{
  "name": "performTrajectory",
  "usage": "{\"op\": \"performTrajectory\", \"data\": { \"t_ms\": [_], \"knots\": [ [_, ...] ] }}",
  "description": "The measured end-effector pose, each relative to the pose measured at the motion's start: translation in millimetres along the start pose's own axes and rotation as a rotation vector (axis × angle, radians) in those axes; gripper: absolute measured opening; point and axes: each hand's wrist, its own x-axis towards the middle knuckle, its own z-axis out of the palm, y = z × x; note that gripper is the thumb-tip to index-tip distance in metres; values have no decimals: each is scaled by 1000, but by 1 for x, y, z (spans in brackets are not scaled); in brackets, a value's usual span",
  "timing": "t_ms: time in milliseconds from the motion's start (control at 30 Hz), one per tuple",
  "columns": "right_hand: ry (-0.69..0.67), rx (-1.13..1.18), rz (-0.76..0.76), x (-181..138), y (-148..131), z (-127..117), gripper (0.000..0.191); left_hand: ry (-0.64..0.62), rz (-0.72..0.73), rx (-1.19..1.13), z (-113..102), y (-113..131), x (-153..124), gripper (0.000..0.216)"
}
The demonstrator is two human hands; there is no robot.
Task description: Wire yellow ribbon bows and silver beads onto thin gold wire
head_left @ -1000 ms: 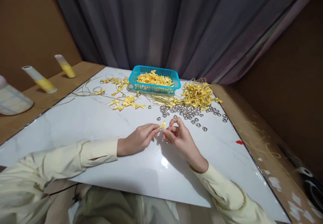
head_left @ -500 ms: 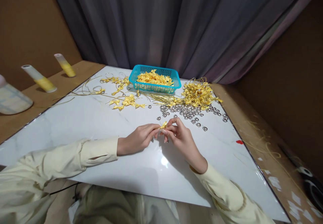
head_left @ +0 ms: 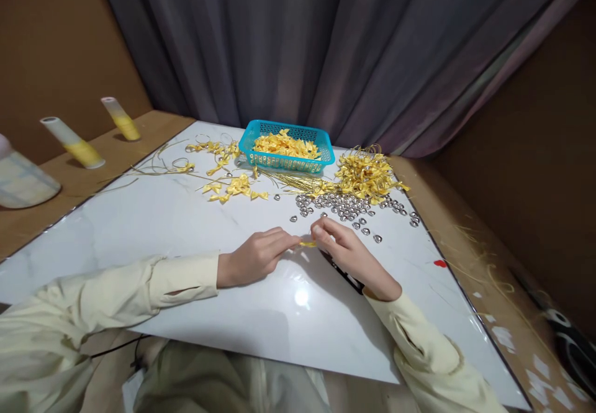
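Note:
At the middle of the white table, a small yellow ribbon bow (head_left: 308, 245) spans the gap between my two hands, seen nearly edge-on. The fingertips of my left hand (head_left: 261, 254) pinch its left end, palm down. My right hand (head_left: 349, 254) is at its right end with fingers curled in; whether they grip the bow is hidden. Under the right palm shows a slim black object (head_left: 345, 274) with pale gaps, its kind unclear. Just beyond the hands lie many silver heart-shaped rings (head_left: 344, 207) and a pile of yellow bows on gold cord (head_left: 365, 174).
A turquoise basket (head_left: 287, 163) of yellow bows stands at the back. Loose bows (head_left: 238, 184) and gold cords lie left of it. Spools of yellow material (head_left: 84, 152) stand at the far left. Black-handled scissors (head_left: 572, 344) and paper scraps (head_left: 540, 376) are at the right edge.
My right hand has shifted slightly right and its fingers have curled in more. The bow has turned flatter between the hands. The black object under the right palm now shows.

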Motion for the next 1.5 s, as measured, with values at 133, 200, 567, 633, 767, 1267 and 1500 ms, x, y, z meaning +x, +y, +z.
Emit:
{"op": "performTrajectory", "data": {
  "t_ms": [133, 200, 567, 633, 767, 1267, 1500],
  "knots": [
    [-65, 4, 19, -2, 0, 6, 35, -28, 23, -73, 0, 1, 2, 23],
    [-92, 75, 59, -1, 1, 10, 37, -59, -19, -131, -1, 3, 3, 20],
    [-69, 571, 239, -1, -2, 21, 41, -33, -424, -457, -3, 13, 8, 17],
    [-86, 600, 245, -1, 1, 22, 43, -55, -518, -564, -3, 15, 10, 18],
    [-129, 659, 271, -1, 3, 22, 40, -96, -666, -784, -1, 21, 12, 23],
    [-76, 939, 422, 1, 7, 30, 34, -65, -705, -851, -2, 25, 17, 23],
    [-76, 946, 442, 1, 5, 28, 32, -59, -692, -835, -3, 27, 17, 22]
  ]
}}
